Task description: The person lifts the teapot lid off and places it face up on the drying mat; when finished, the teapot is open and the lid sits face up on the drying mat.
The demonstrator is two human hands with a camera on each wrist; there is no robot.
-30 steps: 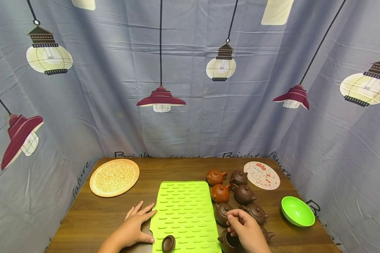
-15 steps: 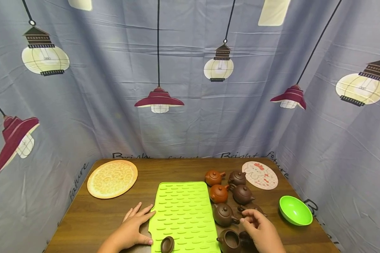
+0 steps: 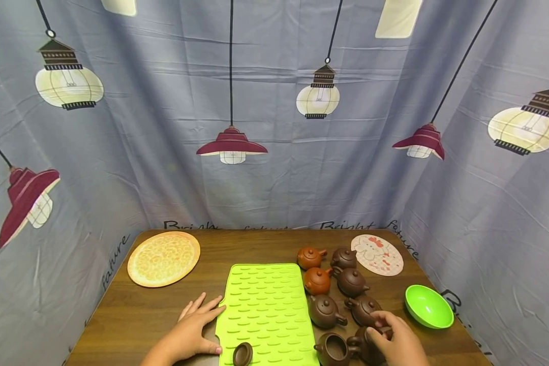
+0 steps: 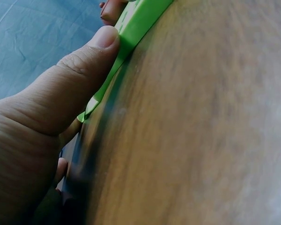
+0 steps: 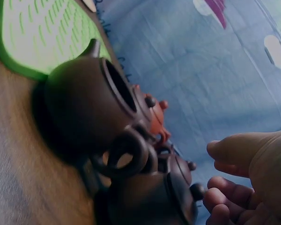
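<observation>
My left hand (image 3: 189, 329) rests with spread fingers at the left edge of the green mat (image 3: 270, 310); its thumb touches that edge in the left wrist view. A dark brown lid (image 3: 243, 354) lies underside up on the mat's near part. Right of the mat stands a lidless dark brown teapot (image 3: 334, 349), its mouth uncovered. Beside it is a lidded dark teapot (image 3: 365, 345), partly hidden by my right hand (image 3: 400, 341). In the right wrist view, that hand's thumb and loosely bent fingers hover near the lid knob (image 5: 197, 191), with nothing between them.
Farther back stand two orange teapots (image 3: 317, 281) and several dark ones (image 3: 351, 282). A green bowl (image 3: 429, 306) sits at the right, with a pink round mat (image 3: 377, 254) behind it. A yellow round mat (image 3: 163, 259) lies at the back left.
My right hand has moved right, from over the dark teapots by the mat to the lidded teapot in the right column. The left hand and the lid stay put.
</observation>
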